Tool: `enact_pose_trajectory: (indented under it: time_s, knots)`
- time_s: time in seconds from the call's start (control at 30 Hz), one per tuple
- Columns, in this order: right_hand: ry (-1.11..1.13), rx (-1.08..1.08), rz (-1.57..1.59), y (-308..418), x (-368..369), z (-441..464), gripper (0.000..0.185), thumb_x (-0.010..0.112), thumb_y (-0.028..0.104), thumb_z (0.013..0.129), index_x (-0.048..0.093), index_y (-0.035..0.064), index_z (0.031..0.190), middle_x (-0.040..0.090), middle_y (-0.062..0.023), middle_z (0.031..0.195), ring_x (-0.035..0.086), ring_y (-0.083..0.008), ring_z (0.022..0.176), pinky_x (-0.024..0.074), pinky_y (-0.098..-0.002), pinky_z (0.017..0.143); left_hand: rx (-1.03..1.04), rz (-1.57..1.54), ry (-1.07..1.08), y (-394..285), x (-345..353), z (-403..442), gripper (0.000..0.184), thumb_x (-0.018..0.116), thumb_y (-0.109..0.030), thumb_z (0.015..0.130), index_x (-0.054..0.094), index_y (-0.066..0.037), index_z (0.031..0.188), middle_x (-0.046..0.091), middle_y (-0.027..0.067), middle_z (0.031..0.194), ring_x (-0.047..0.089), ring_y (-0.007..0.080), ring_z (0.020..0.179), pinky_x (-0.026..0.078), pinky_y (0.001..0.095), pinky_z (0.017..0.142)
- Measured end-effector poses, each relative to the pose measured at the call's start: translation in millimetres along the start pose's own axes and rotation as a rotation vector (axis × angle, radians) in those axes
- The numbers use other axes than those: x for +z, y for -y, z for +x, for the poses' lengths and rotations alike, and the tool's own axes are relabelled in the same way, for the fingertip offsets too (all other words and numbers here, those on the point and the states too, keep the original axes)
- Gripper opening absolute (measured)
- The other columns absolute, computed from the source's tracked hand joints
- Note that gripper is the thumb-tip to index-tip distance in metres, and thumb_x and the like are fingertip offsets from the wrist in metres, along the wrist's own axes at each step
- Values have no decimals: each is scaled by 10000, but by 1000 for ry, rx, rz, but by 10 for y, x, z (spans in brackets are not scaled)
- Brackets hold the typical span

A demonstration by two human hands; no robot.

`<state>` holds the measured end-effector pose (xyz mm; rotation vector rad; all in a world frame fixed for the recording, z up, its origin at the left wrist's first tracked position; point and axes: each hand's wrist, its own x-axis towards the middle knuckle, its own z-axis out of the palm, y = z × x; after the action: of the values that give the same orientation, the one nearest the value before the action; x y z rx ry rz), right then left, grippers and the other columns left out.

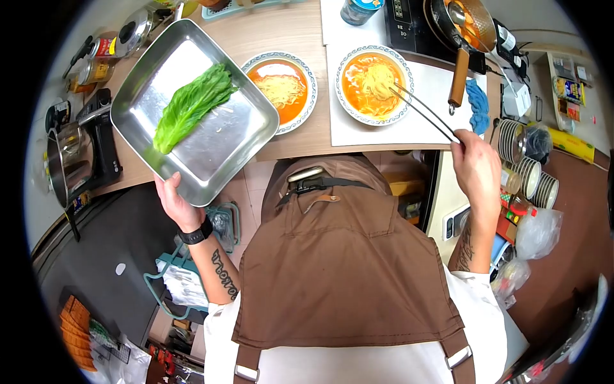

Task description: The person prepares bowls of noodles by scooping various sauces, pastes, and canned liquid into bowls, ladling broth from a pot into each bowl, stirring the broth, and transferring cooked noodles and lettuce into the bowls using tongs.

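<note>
My left hand (177,203) grips the near corner of a rectangular metal tray (224,169), which it holds up at the counter's left side. Inside the tray lies a bunch of leafy green lettuce (192,109). My right hand (476,163) is closed around the ends of a pair of dark chopsticks (430,115). Their tips touch the noodles (378,80) in the right-hand patterned bowl (339,75), which also holds orange-red soup. A second patterned bowl (311,83) of noodles in similar soup stands just right of the tray, partly covered by its edge.
A wooden-handled pan (457,77) with a ladle rests on a black cooker (404,29) at the back right. A blue cloth (477,105) lies near the counter's right edge. Stacked bowls (527,173) stand farther right. A pot (69,160) and portable stove (105,144) are at left.
</note>
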<state>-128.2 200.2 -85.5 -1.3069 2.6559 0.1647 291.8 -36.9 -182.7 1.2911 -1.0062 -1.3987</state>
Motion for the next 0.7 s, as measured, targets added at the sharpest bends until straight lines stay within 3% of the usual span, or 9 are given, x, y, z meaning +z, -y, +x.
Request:
enact_pose_trajectory:
  time_s: [0.27, 0.4, 0.57, 0.7]
  knots:
    - [100, -105, 73, 143, 690, 307, 203, 615, 146, 885, 675, 41, 1049, 706, -179, 987, 684, -366, 892, 539, -469, 816, -13, 10, 0, 0, 50, -28, 566, 498, -143, 874, 455, 16, 1415, 568, 124, 1279, 587, 248, 1148, 476, 369, 977]
    - [61, -60, 75, 58, 394, 136, 210, 610, 147, 891, 672, 42, 1062, 702, -172, 979, 678, -371, 883, 537, -472, 802, -36, 9, -10, -22, 41, -78, 613, 481, -112, 851, 418, 36, 1443, 554, 135, 1315, 568, 234, 1168, 447, 350, 1003]
    - [51, -130, 113, 117, 799, 304, 220, 615, 153, 896, 665, 47, 1082, 696, -161, 984, 670, -375, 905, 532, -466, 800, -50, 1, 0, -21, 79, -54, 618, 476, -105, 847, 417, 36, 1446, 556, 135, 1318, 573, 235, 1163, 448, 350, 1004]
    - [105, -30, 36, 101, 296, 128, 248, 622, 155, 888, 679, 62, 1111, 704, -143, 1030, 682, -341, 929, 543, -446, 815, -24, 1, 20, -21, 75, -66, 628, 484, -105, 844, 414, 32, 1453, 557, 131, 1318, 575, 236, 1158, 449, 350, 1001]
